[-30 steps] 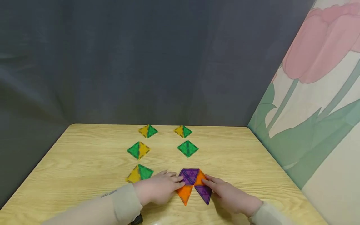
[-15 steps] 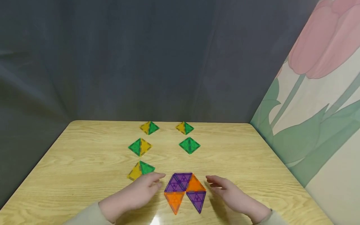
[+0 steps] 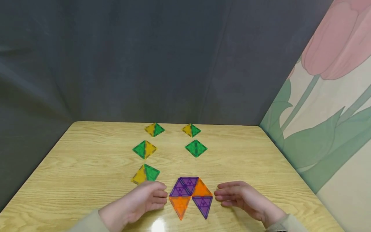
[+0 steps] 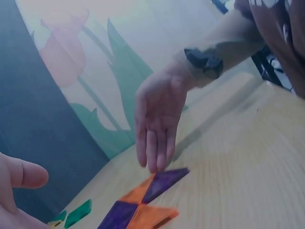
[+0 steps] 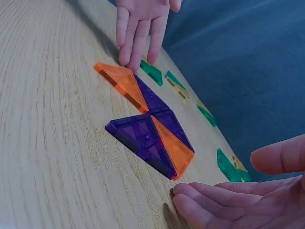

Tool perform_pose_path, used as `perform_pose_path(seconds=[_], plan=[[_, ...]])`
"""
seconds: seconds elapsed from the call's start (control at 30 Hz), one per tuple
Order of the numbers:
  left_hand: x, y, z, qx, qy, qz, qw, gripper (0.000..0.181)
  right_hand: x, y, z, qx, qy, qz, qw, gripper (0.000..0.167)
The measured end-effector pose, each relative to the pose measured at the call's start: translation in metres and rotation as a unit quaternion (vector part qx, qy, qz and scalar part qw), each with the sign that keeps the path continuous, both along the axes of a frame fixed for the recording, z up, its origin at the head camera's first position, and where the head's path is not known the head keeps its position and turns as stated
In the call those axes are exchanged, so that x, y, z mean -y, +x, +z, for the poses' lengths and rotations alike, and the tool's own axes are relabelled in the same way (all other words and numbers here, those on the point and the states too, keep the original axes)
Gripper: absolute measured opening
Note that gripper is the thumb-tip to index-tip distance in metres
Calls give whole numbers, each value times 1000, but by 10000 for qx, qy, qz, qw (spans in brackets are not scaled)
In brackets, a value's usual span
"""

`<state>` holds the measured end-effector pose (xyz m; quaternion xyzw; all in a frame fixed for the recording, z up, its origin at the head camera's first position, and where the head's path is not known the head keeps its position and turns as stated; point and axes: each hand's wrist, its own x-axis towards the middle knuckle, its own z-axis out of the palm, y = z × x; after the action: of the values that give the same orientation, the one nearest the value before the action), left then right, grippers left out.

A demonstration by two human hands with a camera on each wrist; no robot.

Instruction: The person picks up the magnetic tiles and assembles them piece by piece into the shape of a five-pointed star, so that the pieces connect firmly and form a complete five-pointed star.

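Note:
Several triangular magnetic tiles lie flat together near the table's front, forming a partial ring. Among them are purple tiles [image 3: 189, 183], an upper-right orange tile [image 3: 202, 189], a lower-left orange tile [image 3: 180, 206] and a lower-right purple tile [image 3: 203, 205]. My left hand [image 3: 146, 198] is held just left of the group, fingers loosely extended. Close to the right side, my right hand [image 3: 242, 196] has its fingers extended, palm turned inward. Neither hand holds anything. In the right wrist view, the purple tile [image 5: 143, 138] and orange tile [image 5: 174, 148] lie beyond the right fingertips.
Paired green and yellow tiles form diamonds farther back, including a left pair [image 3: 145, 149] and a near pair [image 3: 151, 172] beside my left hand. An all-green pair [image 3: 196, 148] lies at centre right. A dark curtain [image 3: 162, 64] and tulip-patterned wall [image 3: 324, 129] border the table.
Both hands have let go of the purple and orange tiles and drawn apart to either side. The group has shifted left and toward me. The green and yellow pairs stay in place.

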<state>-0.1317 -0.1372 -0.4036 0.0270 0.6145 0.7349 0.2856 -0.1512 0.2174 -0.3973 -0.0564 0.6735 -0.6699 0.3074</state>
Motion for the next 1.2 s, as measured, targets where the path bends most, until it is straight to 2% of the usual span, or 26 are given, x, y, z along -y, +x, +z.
perform_pose_path(seconds=[0.27,0.47,0.7,0.87,1.2], plan=[[-5,4,1,19,6,61,10000,74,4,1,-1,136,-180,65,9997,48],[-2,1,-3,52,-74,96,9999,67,6,1,-1,174,-119,20,9998,49],[-1,-2,-6,147,-231,155,9995,67,4,1,-4,368,-323,-130,9987,52],[-1,-3,-9,231,-242,187,9993,67,4,1,-7,350,-369,-160,9986,51],[-3,-3,-7,94,-505,489,9975,61,5,1,-7,289,-306,-182,9989,51]])
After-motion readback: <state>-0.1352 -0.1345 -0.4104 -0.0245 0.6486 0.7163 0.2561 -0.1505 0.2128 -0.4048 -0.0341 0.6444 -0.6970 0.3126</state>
